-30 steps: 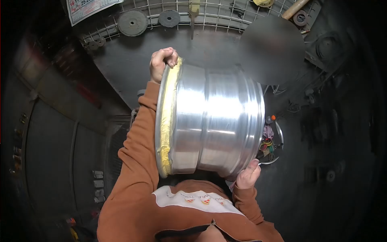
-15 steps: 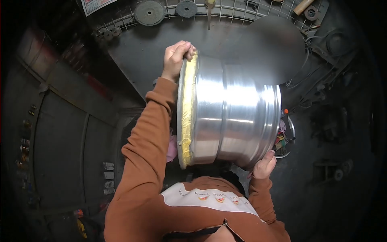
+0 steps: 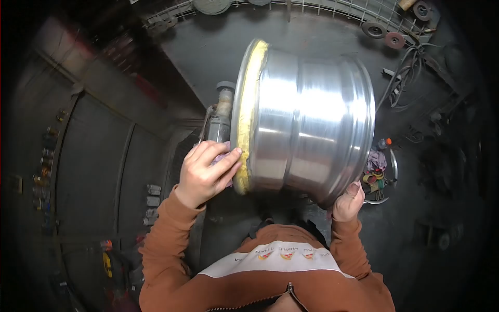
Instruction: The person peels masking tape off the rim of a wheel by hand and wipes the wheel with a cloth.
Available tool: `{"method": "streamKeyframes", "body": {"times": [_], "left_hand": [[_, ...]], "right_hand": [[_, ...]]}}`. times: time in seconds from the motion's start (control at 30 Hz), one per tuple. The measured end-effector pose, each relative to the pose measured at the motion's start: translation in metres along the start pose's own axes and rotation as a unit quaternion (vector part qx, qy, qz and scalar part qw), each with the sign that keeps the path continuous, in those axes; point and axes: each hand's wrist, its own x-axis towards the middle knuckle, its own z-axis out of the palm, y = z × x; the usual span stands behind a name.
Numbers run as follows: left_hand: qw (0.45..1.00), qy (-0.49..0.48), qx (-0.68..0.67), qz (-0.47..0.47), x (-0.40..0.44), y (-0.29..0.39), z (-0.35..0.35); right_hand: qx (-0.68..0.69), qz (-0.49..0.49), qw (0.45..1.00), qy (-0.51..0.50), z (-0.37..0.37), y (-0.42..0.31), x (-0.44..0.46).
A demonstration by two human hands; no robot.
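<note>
A large shiny metal wheel rim (image 3: 312, 125) lies on its side in front of me, with yellow tape (image 3: 251, 99) around its left edge. Low on that taped edge rests my left hand (image 3: 207, 169), its fingers bent against the rim and a bit of pink cloth (image 3: 221, 156) beneath them. My right hand (image 3: 348, 202) grips the rim's lower right edge, the thumb upward and the other fingers mostly hidden behind it.
A machine part (image 3: 222, 112) stands left of the rim. To the right are an orange-capped bottle (image 3: 384, 143), a purple cloth (image 3: 376, 160) and curved metal pieces. Abrasive discs (image 3: 373, 29) hang on a wire grid (image 3: 322, 9) at the back, near coiled cables (image 3: 405, 78).
My left hand has moved from the top of the taped edge down to its lower part. The rim appears higher and further right in view. My right hand remains at its lower right edge.
</note>
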Motion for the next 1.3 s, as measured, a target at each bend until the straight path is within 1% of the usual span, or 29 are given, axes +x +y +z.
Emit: {"method": "streamKeyframes", "body": {"times": [0.03,0.1,0.17,0.2,0.27,0.3,0.37,0.4,0.43,0.5,0.57,0.63,0.67,0.7,0.83,0.9,0.93,0.97,1.03,1.07,1.1,1.17,1.2,1.23,1.3], "left_hand": [[1.000,-0.003,0.011,-0.007,-0.004,0.007,0.004],[0.997,0.030,0.054,-0.055,-0.006,0.018,0.010],[0.994,0.018,0.083,-0.063,-0.002,0.027,0.014],[0.991,0.026,0.109,-0.071,-0.004,0.028,0.019],[0.987,0.030,0.138,-0.082,-0.007,0.031,0.024],[0.986,0.026,0.145,-0.082,-0.008,0.032,0.024],[0.986,0.020,0.114,-0.121,-0.014,0.034,0.024],[0.986,0.026,0.092,-0.133,-0.017,0.036,0.024],[0.986,0.024,0.098,-0.133,-0.021,0.038,0.024],[0.981,0.037,0.039,-0.186,-0.032,0.046,0.025],[0.978,0.048,0.046,-0.195,-0.040,0.056,0.027],[0.966,0.079,0.031,-0.244,-0.054,0.069,0.031],[0.964,0.090,0.035,-0.249,-0.060,0.075,0.031],[0.957,0.098,0.031,-0.273,-0.066,0.084,0.031],[0.948,0.081,0.026,-0.306,-0.094,0.100,0.025],[0.904,0.214,-0.100,-0.358,-0.097,0.100,0.024],[0.878,0.265,-0.128,-0.377,-0.094,0.099,0.022],[0.859,0.287,-0.093,-0.414,-0.089,0.095,0.019],[0.903,0.226,0.037,-0.363,-0.061,0.086,0.009],[0.908,0.223,0.012,-0.355,-0.045,0.085,0.009],[0.923,0.201,0.028,-0.326,-0.039,0.078,0.010],[0.931,0.181,0.014,-0.316,-0.024,0.069,0.014],[0.942,0.177,0.048,-0.282,-0.022,0.061,0.016],[0.943,0.179,0.041,-0.279,-0.019,0.057,0.018],[0.951,0.159,0.032,-0.265,-0.014,0.052,0.021]], "right_hand": [[-0.003,-0.005,1.000,-0.009,-0.001,0.003,0.000],[0.006,-0.012,1.000,-0.023,-0.005,0.005,0.001],[-0.007,-0.046,0.998,-0.051,-0.007,0.006,0.004],[0.003,-0.046,0.997,-0.056,-0.007,0.007,0.005],[0.009,-0.077,0.996,-0.041,-0.004,0.008,0.007],[0.017,-0.075,0.996,-0.043,-0.004,0.006,0.008],[0.022,-0.090,0.995,-0.046,-0.005,0.002,0.011],[0.034,-0.106,0.993,-0.040,-0.003,0.007,0.011],[0.039,-0.105,0.993,-0.041,-0.003,0.009,0.010],[0.045,-0.104,0.992,-0.047,-0.004,0.012,0.011],[0.048,-0.102,0.992,-0.054,-0.004,0.013,0.011],[0.051,-0.100,0.992,-0.065,-0.005,0.015,0.010],[0.053,-0.107,0.991,-0.059,-0.004,0.015,0.011],[0.055,-0.112,0.991,-0.053,-0.002,0.016,0.011],[0.053,-0.095,0.992,-0.061,-0.003,0.016,0.008],[0.060,-0.066,0.994,-0.068,-0.003,0.016,0.008],[0.058,-0.070,0.994,-0.068,-0.002,0.017,0.009],[0.059,-0.071,0.994,-0.056,0.001,0.020,0.008],[0.056,-0.077,0.994,-0.046,0.000,0.021,0.007],[0.045,-0.063,0.996,-0.051,-0.001,0.019,0.006],[0.032,-0.048,0.997,-0.054,-0.002,0.019,0.006],[0.017,-0.047,0.998,-0.047,-0.002,0.019,0.003],[0.013,-0.033,0.998,-0.050,-0.003,0.017,0.003],[0.009,-0.019,0.998,-0.053,-0.003,0.016,0.003],[-0.004,-0.030,0.999,-0.034,0.000,0.018,0.002]]}}
